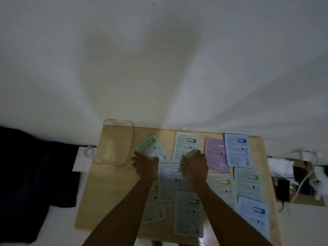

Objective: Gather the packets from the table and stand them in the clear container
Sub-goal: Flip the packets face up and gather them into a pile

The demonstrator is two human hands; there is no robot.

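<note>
We look down on a pale wooden tabletop (99,201) against a white wall, with flat packets spread across its middle and right side. Our left hand (144,166) grips the near edge of a tilted green-labelled packet (150,147) just beside the empty clear container (113,142) at the far left corner. Our right hand (194,166) holds a pale, blurred packet (190,154) above the others, near a pink packet (214,155) and a blue packet (237,150).
</note>
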